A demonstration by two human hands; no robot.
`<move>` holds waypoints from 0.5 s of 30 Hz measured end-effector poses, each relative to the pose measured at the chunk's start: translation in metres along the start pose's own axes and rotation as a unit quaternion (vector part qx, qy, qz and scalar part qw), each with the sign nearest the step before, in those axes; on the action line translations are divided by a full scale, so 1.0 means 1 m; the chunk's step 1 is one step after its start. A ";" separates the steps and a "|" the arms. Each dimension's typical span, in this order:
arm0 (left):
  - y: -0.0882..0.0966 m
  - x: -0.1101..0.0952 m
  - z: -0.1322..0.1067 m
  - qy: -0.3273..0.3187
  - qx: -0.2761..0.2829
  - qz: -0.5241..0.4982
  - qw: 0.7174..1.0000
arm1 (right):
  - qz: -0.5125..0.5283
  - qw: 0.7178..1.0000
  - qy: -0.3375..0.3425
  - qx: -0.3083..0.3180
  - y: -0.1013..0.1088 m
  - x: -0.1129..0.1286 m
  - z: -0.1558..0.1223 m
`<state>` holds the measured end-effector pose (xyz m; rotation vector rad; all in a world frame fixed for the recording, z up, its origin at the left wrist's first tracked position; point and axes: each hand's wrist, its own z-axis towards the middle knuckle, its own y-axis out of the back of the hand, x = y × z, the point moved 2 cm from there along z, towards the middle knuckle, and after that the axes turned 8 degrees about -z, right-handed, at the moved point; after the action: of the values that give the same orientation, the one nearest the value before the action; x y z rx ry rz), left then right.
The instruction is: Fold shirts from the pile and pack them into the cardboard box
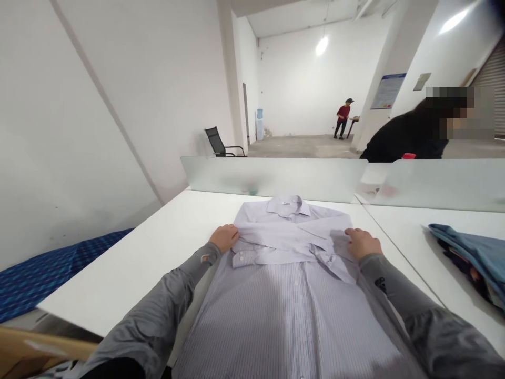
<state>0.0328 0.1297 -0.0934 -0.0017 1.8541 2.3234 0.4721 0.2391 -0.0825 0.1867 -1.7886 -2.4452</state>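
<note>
Left grip (224, 238) and right grip (363, 243) sit at opposite edges of a striped shirt (268, 310), the fingers bent and touching the cloth just below its shoulders; whether either one pinches the cloth or only presses on it, I cannot tell. Grey sleeves cover both of the person's arms. Nearest, at the lower left, is part of a cardboard box (43, 350). The shirt lies front up on the white surface (158, 237), its hem end toward the person and its collar (290, 206) at the far end, with both sleeves folded across the chest. Blue patterned cloth (74, 266) lies past the surface's left edge, by the wall. To the right, across a seam, is a pile of folded clothes (473, 252), blue denim on top. Frosted dividers (272, 173) stand along the back. Beyond them are a black chair (216, 142), a person in black (406, 131) leaning over, then a water dispenser (259, 123) and a person in dark red (343, 115) standing near a small table (354, 119).
</note>
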 end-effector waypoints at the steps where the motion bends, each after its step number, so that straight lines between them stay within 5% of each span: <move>1: 0.004 0.003 0.004 0.010 -0.005 0.000 1.000 | -0.018 0.999 0.026 -0.035 -0.003 0.011 -0.006; 3: 0.013 0.007 0.017 0.025 -0.016 -0.001 1.000 | -0.014 0.990 0.118 -0.079 -0.014 0.038 -0.021; 6: 0.023 0.009 0.050 0.027 -0.021 -0.008 0.999 | -0.004 0.975 0.220 -0.042 -0.035 0.074 -0.041; 11: 0.010 0.005 0.104 0.029 0.027 -0.026 0.999 | -0.006 0.974 0.226 -0.009 -0.048 0.083 -0.050; 15: -0.005 0.014 0.123 0.077 0.043 -0.034 0.996 | -0.005 0.972 0.234 -0.011 -0.043 0.079 -0.050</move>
<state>0.0326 0.2518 -0.0721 -0.2347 1.9911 2.2536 0.4016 0.1925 -0.1415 0.7052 -1.5498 -2.1814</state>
